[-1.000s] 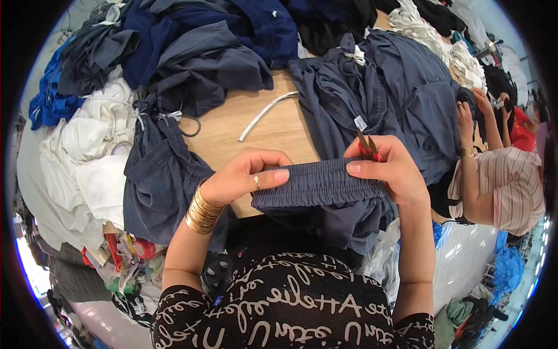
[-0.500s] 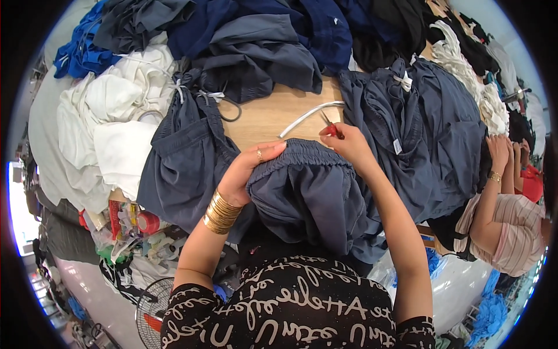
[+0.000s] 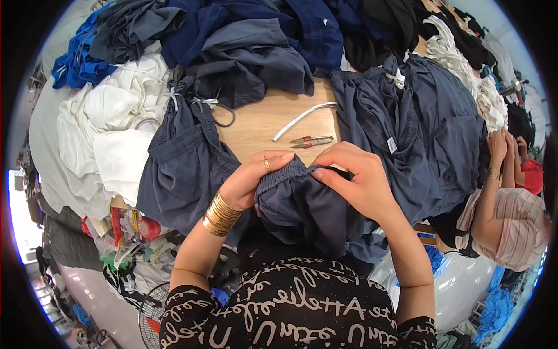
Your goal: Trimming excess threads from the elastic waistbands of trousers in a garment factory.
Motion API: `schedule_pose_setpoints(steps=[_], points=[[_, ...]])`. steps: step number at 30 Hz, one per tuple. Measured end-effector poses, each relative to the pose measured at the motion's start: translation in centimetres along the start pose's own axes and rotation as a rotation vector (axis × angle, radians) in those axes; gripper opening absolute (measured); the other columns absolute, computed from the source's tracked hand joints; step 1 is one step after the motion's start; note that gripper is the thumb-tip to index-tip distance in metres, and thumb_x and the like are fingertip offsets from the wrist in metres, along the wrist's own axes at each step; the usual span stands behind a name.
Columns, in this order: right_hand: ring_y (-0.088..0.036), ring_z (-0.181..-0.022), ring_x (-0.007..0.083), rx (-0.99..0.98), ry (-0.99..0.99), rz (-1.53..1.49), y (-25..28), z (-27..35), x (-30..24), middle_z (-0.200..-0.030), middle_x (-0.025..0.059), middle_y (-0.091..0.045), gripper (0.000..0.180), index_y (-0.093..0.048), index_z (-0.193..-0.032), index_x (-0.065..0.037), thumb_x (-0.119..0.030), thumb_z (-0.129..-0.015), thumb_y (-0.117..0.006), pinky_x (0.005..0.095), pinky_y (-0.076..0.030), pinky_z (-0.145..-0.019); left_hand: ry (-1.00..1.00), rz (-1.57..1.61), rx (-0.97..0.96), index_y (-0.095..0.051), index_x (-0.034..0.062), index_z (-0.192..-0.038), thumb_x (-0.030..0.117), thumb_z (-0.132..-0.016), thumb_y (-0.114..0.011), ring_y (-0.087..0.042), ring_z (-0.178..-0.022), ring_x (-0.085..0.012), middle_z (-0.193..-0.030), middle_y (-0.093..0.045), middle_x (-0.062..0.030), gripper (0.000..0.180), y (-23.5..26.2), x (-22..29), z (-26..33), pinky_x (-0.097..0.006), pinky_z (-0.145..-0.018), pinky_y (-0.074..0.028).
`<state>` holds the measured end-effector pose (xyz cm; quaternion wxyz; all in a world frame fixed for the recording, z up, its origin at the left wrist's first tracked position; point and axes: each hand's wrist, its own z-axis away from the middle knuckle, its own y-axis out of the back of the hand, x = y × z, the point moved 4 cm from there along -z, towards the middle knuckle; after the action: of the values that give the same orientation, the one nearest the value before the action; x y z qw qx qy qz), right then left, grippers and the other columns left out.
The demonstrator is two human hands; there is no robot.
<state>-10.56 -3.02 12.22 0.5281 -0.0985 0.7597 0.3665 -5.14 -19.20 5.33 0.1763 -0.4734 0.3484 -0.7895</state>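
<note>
1. Low in the centre of the frame, closest to the wearer's patterned black top (image 3: 296, 308), a dark navy garment (image 3: 308, 215) hangs bunched off the near edge of the wooden table (image 3: 261, 125).
2. Its gathered elastic waistband (image 3: 288, 173) runs roughly left to right across the middle of the frame, stretched between both hands, so neither hand is nearer to it than the other.
3. At the waistband's left end, the left hand (image 3: 250, 180), with a ring and a stack of gold bangles (image 3: 221, 214) at the wrist, is closed over the fabric, fingers curled on top.
4. At the right end, the right hand (image 3: 354, 180) pinches the band between thumb and fingertips; I cannot tell what lies under the fingers.
5. Just above the hands in the frame, small thread snips (image 3: 311, 141) lie free on the bare wood, a little nearer the right hand, with a white cord (image 3: 302, 116) beyond them.
6. Farther up, heaps of navy, white and blue clothing (image 3: 232, 52) cover the table.
7. At the right edge, another person's hands (image 3: 500, 148) are partly cut off and hard to read.
</note>
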Motion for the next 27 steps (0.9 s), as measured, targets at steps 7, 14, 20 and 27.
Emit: schedule_pose_setpoints(steps=[7,14,20,27], points=[[-0.059,-0.07,0.0182,0.063,0.052,0.113,2.3,2.0,-1.1,-0.074,0.0083,-0.06,0.013,-0.062,-0.082,0.002,0.003,-0.068,-0.065,0.0263,-0.045,-0.064,0.083,-0.496,0.001,-0.059,-0.0053,-0.108,0.016,-0.076,-0.07,-0.059,-0.087,-0.0106,-0.096,-0.064,-0.006,0.041,-3.9,1.0,0.4,-0.024,-0.083,-0.045],[-0.051,-0.062,0.0073,0.205,-0.182,-0.255,3.7,3.9,-0.2,-0.067,0.0024,-0.056,0.01,-0.058,-0.075,0.002,-0.005,-0.075,-0.065,0.023,-0.04,-0.056,0.175,-0.021,-0.197,-0.048,-0.0073,-0.12,0.015,-0.079,-0.064,-0.054,-0.105,-0.0152,-0.117,-0.056,-0.0108,0.049,-4.3,-1.4,-1.1,-0.026,-0.094,-0.039],[-0.048,-0.062,0.0047,0.188,-0.182,-0.279,5.5,5.6,0.0,-0.064,-0.0005,-0.054,0.009,-0.059,-0.071,0.002,-0.003,-0.074,-0.065,0.0201,-0.038,-0.058,0.15,-0.177,-0.22,-0.048,-0.0069,-0.118,0.009,-0.07,-0.069,-0.055,-0.102,-0.0149,-0.113,-0.057,-0.0097,0.054,-6.2,-1.6,-1.7,-0.026,-0.092,-0.041],[-0.049,-0.061,0.004,0.033,-0.335,-0.434,6.5,6.7,0.4,-0.068,0.0002,-0.056,0.013,-0.062,-0.073,0.002,-0.009,-0.078,-0.066,0.0196,-0.038,-0.054,0.217,0.006,-0.276,-0.054,-0.008,-0.107,0.008,-0.077,-0.059,-0.061,-0.087,-0.0162,-0.099,-0.062,-0.0119,0.035,-6.2,-2.8,-2.3,-0.027,-0.083,-0.048]])
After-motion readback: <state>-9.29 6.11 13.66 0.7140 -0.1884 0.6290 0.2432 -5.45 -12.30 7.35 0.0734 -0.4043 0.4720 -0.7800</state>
